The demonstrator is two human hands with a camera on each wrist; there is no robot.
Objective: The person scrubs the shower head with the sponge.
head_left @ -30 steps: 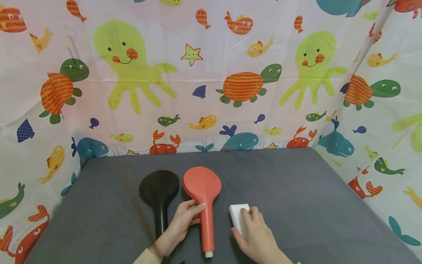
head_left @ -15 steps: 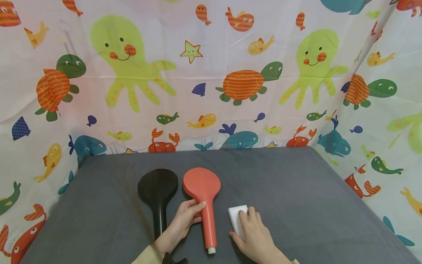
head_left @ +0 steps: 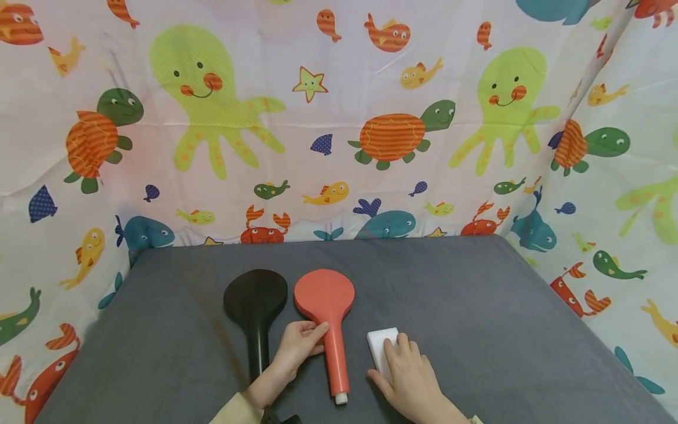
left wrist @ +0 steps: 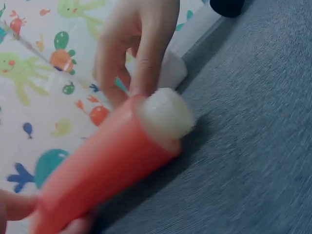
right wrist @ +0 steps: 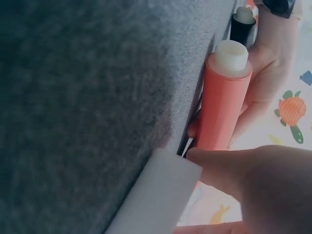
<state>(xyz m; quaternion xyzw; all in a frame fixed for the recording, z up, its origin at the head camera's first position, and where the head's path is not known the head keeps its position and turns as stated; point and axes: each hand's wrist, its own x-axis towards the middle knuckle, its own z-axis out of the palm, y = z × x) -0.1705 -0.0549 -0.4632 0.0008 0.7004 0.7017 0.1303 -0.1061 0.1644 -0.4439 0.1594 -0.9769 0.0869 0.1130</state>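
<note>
A coral shower head (head_left: 324,291), round head at the far end, lies on the grey cloth with a whitish stub (right wrist: 231,56) at its handle end. My left hand (head_left: 296,347) holds it at the neck, thumb on top and fingers partly hidden beneath. Just right of it, my right hand (head_left: 410,374) grips a white rectangular block (head_left: 379,344), fingers over its top and right side, thumb at its left edge. The palm hides much of the block. In the left wrist view, the coral handle (left wrist: 107,156) slants close to the camera.
A black shower head (head_left: 256,294) of similar shape lies left of the coral one, its handle partly behind my left forearm. Grey cloth (head_left: 450,294) covers the table. A curtain (head_left: 339,141) with sea animals rises at the back and both sides.
The coral handle's near end has swung slightly right and away from me, still in my left hand. My right hand and the white block have barely shifted.
</note>
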